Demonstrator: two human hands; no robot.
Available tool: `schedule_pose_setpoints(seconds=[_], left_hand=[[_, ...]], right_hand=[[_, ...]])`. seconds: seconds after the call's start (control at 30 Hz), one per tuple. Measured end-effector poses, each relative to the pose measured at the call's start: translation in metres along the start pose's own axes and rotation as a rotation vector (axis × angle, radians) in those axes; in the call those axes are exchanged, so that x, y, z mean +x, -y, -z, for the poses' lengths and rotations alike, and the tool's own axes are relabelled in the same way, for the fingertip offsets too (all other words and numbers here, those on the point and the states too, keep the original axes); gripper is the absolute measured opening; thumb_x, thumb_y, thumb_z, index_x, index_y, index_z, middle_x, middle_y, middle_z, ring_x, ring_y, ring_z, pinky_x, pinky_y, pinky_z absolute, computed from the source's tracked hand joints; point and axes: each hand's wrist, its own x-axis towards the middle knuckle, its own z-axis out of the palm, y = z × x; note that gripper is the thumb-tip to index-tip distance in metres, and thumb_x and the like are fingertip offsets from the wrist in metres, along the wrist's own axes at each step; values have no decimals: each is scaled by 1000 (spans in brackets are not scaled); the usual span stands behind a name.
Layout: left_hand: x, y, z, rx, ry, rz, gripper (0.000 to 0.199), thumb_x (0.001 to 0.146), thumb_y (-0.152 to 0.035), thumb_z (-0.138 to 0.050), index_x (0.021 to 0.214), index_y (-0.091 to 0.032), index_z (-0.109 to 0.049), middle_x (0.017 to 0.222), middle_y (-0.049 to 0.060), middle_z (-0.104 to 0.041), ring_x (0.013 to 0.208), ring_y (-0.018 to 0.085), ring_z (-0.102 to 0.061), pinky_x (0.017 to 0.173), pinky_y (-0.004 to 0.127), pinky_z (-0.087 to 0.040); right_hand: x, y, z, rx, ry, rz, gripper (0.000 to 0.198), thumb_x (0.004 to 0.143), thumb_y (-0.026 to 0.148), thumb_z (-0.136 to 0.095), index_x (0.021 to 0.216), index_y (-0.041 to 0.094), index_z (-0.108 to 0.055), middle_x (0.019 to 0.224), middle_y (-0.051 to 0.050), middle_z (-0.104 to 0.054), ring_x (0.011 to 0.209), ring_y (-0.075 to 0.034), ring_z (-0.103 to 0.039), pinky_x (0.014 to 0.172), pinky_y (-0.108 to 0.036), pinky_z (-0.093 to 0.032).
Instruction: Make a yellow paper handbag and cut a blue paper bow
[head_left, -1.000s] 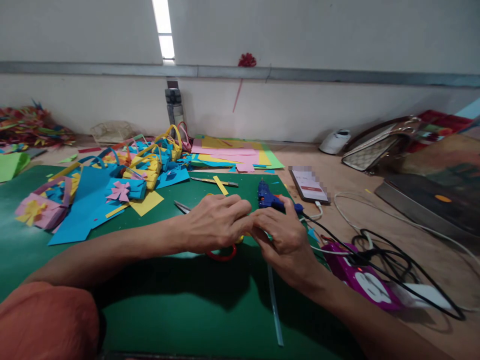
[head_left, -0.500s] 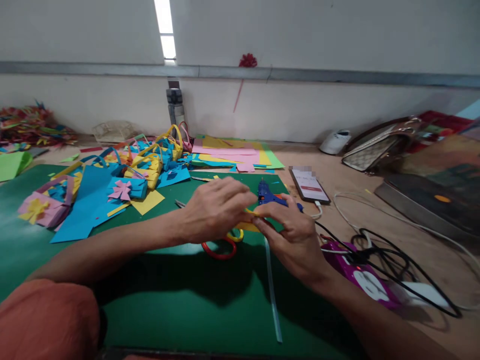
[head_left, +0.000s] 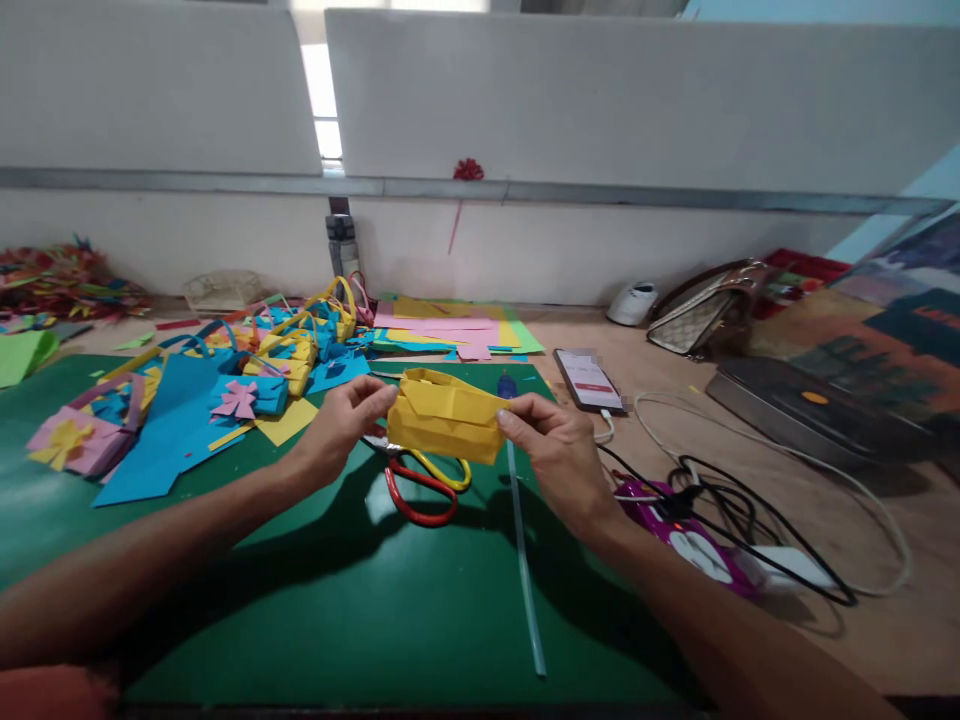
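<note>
A folded yellow paper basket [head_left: 447, 418] is held up over the green mat [head_left: 315, 620], its long side facing me. My left hand [head_left: 341, 425] pinches its left end between thumb and fingers. At the right end, my right hand [head_left: 559, 450] grips a corner the same way. Below and behind the basket lie scissors [head_left: 424, 508] with red and yellow handles, blades partly hidden. A blue glue gun [head_left: 507, 385] is mostly covered by the basket and my right hand. A clear glue stick [head_left: 529, 590] extends down the mat from beneath the basket.
At left stand several small paper baskets [head_left: 79, 432] beside a blue paper sheet [head_left: 161, 430]. Stacked colored paper [head_left: 442, 325] lies at the back. To the right are a phone [head_left: 590, 380], a purple power strip [head_left: 690, 540], tangled cables and a dark case [head_left: 810, 405].
My hands have moved apart and now show the yellow basket's broad side, which they largely covered before. My left hand has shifted left. The camera view has tilted up slightly.
</note>
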Motion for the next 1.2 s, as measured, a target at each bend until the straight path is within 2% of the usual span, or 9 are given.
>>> schedule_pose_setpoints(seconds=[0.07,0.13,0.27,0.57,0.63,0.77,0.9,1.1,1.2], left_hand=[[-5,4,-4,-37,121,96,39,71,-52,-64,83,-15,-60,82,4,-65,74,17,-62,64,28,-52],[-9,6,-7,-52,218,114,37,68,-47,-69,87,-15,-64,84,4,-68,76,18,-64,62,25,-52],[-13,9,-11,-152,316,153,37,66,-36,-74,95,-14,-66,90,6,-70,75,17,-65,57,23,-53],[-18,11,-20,-388,257,287,47,65,-37,-75,101,-9,-64,94,14,-70,74,22,-69,45,22,-54],[-18,11,-20,-418,250,306,46,68,-36,-73,103,-8,-64,94,15,-70,76,23,-69,44,22,-53],[-18,12,-19,-465,238,313,45,72,-34,-69,108,-7,-62,98,16,-70,78,23,-69,43,22,-54],[-19,12,-20,-500,254,317,42,73,-32,-68,107,-7,-62,99,17,-70,78,23,-69,44,22,-54],[-20,13,-21,-511,268,322,39,74,-28,-67,104,-5,-63,97,18,-70,74,24,-69,44,22,-54],[-20,14,-21,-521,282,330,37,76,-25,-63,107,-5,-62,99,18,-69,76,24,-69,45,24,-55]], right_hand=[[-1,-1,-1,-5,6,0,14,71,27,-64,62,17,-60,62,3,-56,58,-10,-49,56,-23,-39],[-2,-1,-2,-28,16,4,14,71,27,-63,63,16,-60,62,3,-56,58,-10,-48,55,-23,-39],[-3,-2,-3,-76,29,17,14,72,26,-62,63,16,-60,62,2,-56,59,-11,-50,56,-23,-40],[-4,-5,-5,-195,81,23,15,73,29,-63,64,17,-60,64,1,-60,59,-12,-53,57,-25,-44],[-4,-6,-5,-159,83,34,16,73,33,-64,73,17,-63,71,-1,-64,66,-15,-58,62,-27,-47],[-1,-7,-4,13,-7,5,34,81,47,-56,99,19,-60,85,-4,-69,79,-17,-64,76,-33,-51],[1,-8,-2,117,-26,-64,38,85,49,-52,109,19,-54,78,-2,-69,74,-16,-65,79,-35,-51],[1,-15,-1,39,-4,-71,40,82,49,-56,110,20,-58,70,0,-67,71,-16,-64,75,-34,-50],[-1,-13,-2,13,45,-77,38,81,47,-58,110,23,-62,76,0,-68,76,-16,-64,75,-33,-50]])
